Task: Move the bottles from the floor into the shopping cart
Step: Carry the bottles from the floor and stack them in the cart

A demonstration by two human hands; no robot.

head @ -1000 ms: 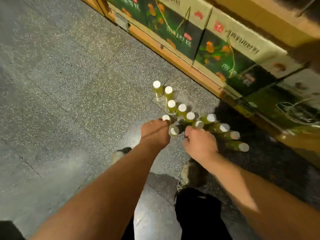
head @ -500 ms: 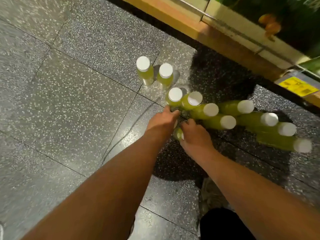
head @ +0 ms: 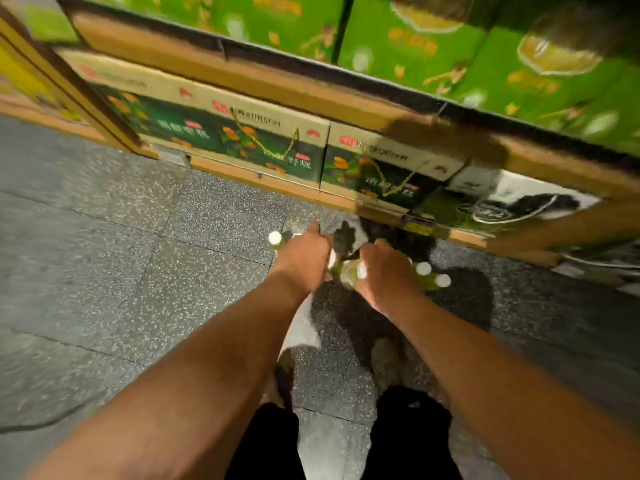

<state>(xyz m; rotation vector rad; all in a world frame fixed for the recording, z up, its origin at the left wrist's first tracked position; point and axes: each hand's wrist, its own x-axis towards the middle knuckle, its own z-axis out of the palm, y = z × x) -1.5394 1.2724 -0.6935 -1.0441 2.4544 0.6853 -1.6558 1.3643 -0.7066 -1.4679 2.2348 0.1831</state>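
Floor: speckled grey tiled floor (head: pixel 104 271) is filling the lower view, with dark shadow lying around the hands.
Shelf: a wood-edged shelf (head: pixel 242 74) is running across the top, at the far edge of the floor.
Boxes: printed cardboard boxes (head: pixel 242 133) are sitting on the bottom level, with brighter green ones above; everything is blurring.
Legs: legs (head: pixel 408 434) in black are standing at the bottom edge, with a shoe (head: pixel 386 362) showing ahead of them.
Left hand: the left hand (head: pixel 304 258) is reaching down over the left part of the cluster, back to the camera, fingers hidden; I cannot tell whether it is gripping anything.
Right hand: the right hand (head: pixel 384 271) is lying over the right part, a green bottle touching its thumb side; its grip cannot be told either.
Bottles: the green, white-capped bottles (head: pixel 348 275) are clustering on the floor just before the shelf, under and between the hands, with one cap showing left of the left hand and two right of the right hand.
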